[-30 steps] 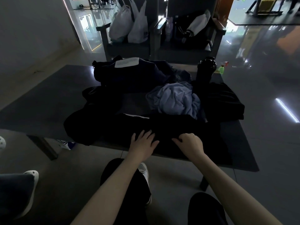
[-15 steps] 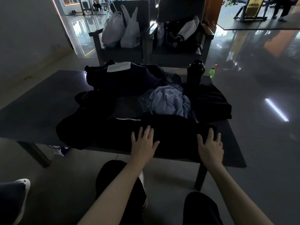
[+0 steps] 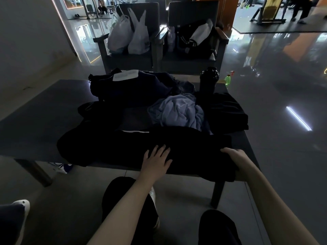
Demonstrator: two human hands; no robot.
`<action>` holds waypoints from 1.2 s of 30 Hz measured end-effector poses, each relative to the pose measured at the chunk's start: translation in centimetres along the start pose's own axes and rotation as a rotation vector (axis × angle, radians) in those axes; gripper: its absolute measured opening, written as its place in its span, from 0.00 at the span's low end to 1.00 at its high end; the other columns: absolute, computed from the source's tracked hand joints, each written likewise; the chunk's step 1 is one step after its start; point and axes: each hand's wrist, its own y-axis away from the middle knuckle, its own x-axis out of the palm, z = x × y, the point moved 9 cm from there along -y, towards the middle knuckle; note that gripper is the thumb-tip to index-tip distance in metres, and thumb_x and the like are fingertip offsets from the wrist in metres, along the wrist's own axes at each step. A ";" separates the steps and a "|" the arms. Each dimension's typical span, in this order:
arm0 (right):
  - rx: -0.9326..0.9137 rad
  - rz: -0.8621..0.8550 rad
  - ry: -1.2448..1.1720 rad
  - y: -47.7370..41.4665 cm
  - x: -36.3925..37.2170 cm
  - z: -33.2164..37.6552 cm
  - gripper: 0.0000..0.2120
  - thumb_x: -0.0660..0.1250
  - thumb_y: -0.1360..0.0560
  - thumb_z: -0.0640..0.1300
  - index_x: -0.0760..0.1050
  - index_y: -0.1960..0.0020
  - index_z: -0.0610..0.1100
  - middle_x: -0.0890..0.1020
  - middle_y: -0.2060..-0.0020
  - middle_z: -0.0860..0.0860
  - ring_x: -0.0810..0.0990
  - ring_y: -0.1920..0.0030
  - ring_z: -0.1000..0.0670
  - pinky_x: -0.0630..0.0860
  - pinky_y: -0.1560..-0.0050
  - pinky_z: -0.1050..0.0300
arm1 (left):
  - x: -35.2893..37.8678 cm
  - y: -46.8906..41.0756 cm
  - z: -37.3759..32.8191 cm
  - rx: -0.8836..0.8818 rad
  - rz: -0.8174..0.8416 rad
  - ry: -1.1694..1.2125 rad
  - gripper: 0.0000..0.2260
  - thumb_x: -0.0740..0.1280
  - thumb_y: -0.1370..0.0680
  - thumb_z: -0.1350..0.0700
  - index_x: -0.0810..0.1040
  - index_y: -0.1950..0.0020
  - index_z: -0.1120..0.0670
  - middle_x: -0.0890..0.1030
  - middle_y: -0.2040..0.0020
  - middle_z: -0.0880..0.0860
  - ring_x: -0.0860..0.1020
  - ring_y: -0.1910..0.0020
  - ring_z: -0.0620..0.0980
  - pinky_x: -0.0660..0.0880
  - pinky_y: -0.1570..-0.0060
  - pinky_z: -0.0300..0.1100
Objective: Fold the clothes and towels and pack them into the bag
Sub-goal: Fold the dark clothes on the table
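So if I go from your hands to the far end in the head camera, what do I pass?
left hand, pressed flat → black garment under it → crumpled light blue towel → dark bag with a white paper on top → armchair holding white plastic bags.

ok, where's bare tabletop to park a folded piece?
Widest bare patch: the left half of the table, bordered by the dark bag and the black garment. A narrow strip lies right of that garment, in front of the folded black pile. Centre-right is crowded: blue towel, bag, bottle.
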 end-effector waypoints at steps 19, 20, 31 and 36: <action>-0.309 -0.181 0.297 0.4 -0.5 3.8 0.19 0.69 0.27 0.43 0.72 0.37 0.43 0.80 0.47 0.45 0.78 0.50 0.46 0.77 0.47 0.48 | -0.5 0.3 4.5 -0.146 0.057 0.000 0.24 0.48 0.18 0.42 0.52 0.22 0.45 0.50 0.21 0.45 0.48 0.23 0.50 0.43 0.27 0.56; -0.323 -0.210 0.313 0.8 -0.6 4.5 0.19 0.69 0.27 0.43 0.72 0.37 0.43 0.80 0.48 0.45 0.78 0.51 0.46 0.77 0.48 0.50 | -0.6 0.3 4.3 -0.147 0.040 -0.005 0.24 0.48 0.17 0.43 0.52 0.22 0.45 0.50 0.21 0.46 0.49 0.23 0.50 0.44 0.27 0.57; -0.502 -0.320 0.656 4.3 6.8 12.3 0.23 0.65 0.26 0.47 0.66 0.34 0.40 0.79 0.47 0.41 0.78 0.49 0.40 0.72 0.55 0.54 | -0.3 0.4 3.3 -0.178 -0.053 -0.025 0.24 0.50 0.18 0.43 0.52 0.22 0.45 0.53 0.21 0.47 0.51 0.23 0.53 0.48 0.27 0.54; -0.624 -0.271 0.851 5.4 13.2 12.9 0.16 0.62 0.25 0.44 0.65 0.40 0.39 0.79 0.49 0.40 0.78 0.48 0.37 0.68 0.58 0.54 | -1.8 -0.2 5.0 -0.122 -0.159 0.350 0.20 0.54 0.19 0.48 0.67 0.27 0.48 0.65 0.25 0.49 0.62 0.26 0.51 0.59 0.29 0.48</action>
